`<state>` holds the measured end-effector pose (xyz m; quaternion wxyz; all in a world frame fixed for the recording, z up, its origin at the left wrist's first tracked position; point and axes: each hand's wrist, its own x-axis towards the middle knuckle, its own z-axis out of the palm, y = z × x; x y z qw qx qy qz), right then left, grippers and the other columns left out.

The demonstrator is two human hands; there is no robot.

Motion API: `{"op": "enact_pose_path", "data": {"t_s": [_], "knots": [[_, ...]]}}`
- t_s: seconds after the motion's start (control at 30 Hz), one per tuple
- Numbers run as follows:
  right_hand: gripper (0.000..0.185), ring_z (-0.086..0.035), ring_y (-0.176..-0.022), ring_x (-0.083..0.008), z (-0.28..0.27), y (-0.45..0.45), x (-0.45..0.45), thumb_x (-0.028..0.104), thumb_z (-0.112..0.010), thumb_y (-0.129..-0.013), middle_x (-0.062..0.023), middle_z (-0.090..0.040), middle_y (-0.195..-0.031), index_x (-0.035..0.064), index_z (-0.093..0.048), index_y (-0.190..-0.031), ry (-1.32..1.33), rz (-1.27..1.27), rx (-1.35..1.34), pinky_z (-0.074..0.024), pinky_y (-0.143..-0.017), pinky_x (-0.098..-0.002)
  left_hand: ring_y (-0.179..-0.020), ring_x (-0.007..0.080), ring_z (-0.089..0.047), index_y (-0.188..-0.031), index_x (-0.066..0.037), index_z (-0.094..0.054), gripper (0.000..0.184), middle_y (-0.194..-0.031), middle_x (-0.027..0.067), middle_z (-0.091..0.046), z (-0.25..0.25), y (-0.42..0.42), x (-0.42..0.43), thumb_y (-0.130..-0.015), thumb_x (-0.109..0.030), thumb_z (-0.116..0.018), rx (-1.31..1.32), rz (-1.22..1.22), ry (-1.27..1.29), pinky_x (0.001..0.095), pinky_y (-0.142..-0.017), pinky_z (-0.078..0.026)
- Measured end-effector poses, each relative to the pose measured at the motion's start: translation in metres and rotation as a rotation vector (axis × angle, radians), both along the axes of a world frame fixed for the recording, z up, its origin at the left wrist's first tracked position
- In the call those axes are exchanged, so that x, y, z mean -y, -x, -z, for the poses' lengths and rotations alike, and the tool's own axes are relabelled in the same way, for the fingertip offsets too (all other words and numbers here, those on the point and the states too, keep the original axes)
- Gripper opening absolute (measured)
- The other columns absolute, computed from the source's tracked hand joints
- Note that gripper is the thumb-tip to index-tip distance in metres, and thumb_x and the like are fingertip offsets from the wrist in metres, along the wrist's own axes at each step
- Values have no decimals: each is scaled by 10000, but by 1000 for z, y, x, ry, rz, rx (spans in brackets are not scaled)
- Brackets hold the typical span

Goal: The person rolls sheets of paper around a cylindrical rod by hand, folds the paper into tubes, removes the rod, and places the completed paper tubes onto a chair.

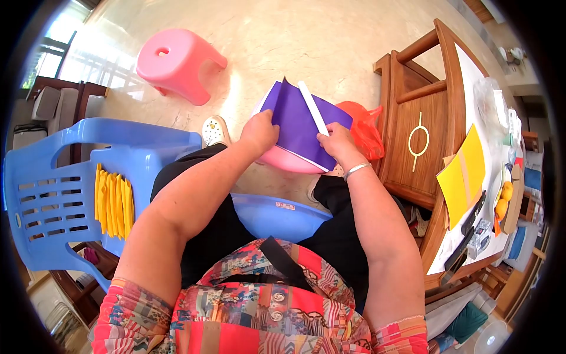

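Observation:
A purple sheet (299,130) lies in front of me over a pink surface (289,160), with white edges showing beneath it. My left hand (260,132) is closed at the sheet's left edge, where part of the purple stands up in a fold. Between the fingers of my right hand (341,143) is a flat white strip (312,108), slanting up and left across the sheet. That wrist wears a silver bangle. Whether my right fingertips also touch the sheet I cannot tell.
A pink stool (171,59) stands ahead left. Yellow packets (113,200) rest on the blue chair (88,138) at my left. Right of the sheet is a red plastic bag (364,131). The wooden table (451,88) bears yellow sheets (466,177) and oranges (503,203).

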<state>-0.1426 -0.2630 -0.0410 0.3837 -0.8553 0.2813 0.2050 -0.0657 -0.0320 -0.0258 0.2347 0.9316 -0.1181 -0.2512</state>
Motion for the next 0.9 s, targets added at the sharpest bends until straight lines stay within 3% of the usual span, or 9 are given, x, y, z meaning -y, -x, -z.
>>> {"op": "enact_pose_path", "data": {"t_s": [0.1,0.3,0.4,0.5,0.7,0.8,0.9], "knots": [[388,-700,-1121,-370,0,0,0,267,-760,-897,-214,-737,-1166,31,-709,-1201,-6,3,3,-546,-972,-434,-1107,426,-688,-1338,75,-569,495,-1163,315,-697,-6,13,4,-939,-202,-664,118,85,48,476,-980,-550],[396,-703,-1120,-363,-1,1,0,265,-762,-898,-213,-738,-1171,32,-706,-1213,-16,3,4,-547,-972,-427,-1146,408,-686,-1421,52,-482,554,-1212,260,-704,-7,5,6,-954,-204,-633,-8,-44,-153,477,-1009,-538],[399,-706,-1116,-360,-2,1,0,264,-763,-898,-214,-739,-1168,29,-705,-1215,-17,8,0,-548,-971,-425,-1197,399,-663,-1413,44,-494,576,-1259,273,-681,-1,2,1,-932,-227,-659,-6,-83,-87,472,-1039,-523],[398,-710,-1107,-359,-1,1,1,267,-766,-896,-213,-743,-1155,29,-706,-1210,-16,6,4,-551,-967,-424,-1150,402,-687,-1423,62,-502,658,-1223,303,-689,9,-1,-1,-892,-265,-715,45,-258,71,448,-1030,-540],[385,-715,-1085,-360,8,1,3,277,-780,-884,-203,-751,-1129,39,-715,-1180,10,-10,22,-556,-950,-428,-1114,353,-712,-1325,19,-619,586,-1190,244,-725,10,-14,-9,-845,-291,-749,-13,-306,52,410,-982,-559],[384,-716,-1079,-359,8,0,2,279,-784,-880,-202,-751,-1124,42,-717,-1175,18,-10,22,-557,-946,-429,-1218,330,-669,-1300,-51,-664,533,-1278,190,-705,3,-21,-7,-835,-305,-719,-196,-316,16,433,-1045,-522],[386,-717,-1076,-355,5,0,1,280,-785,-881,-201,-752,-1121,44,-716,-1177,13,-8,18,-557,-944,-429,-1202,323,-679,-1285,-56,-683,565,-1271,186,-710,-12,-24,-2,-812,-360,-733,-285,-231,3,423,-1022,-534]]}}
